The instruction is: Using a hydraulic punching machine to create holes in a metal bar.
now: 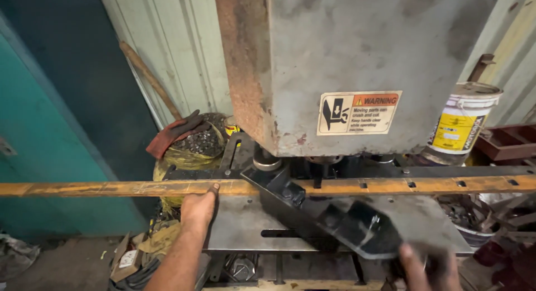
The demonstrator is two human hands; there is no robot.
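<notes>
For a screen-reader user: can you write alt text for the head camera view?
A person's left hand presses a long rusty metal bar lying across a punch press, while the blurred right hand grips its black lever. Punched slots line the bar's right part.

Your left hand (198, 206) presses its thumb and fingers against the near edge of the long rusty flat bar (111, 188), which lies across the punch machine (335, 62)'s steel worktop (240, 229) under its grey head. A row of square holes runs along the bar's right stretch. Your right hand (427, 268), blurred, sits at the black guide bracket (335, 221)'s low end; its grip is unclear.
</notes>
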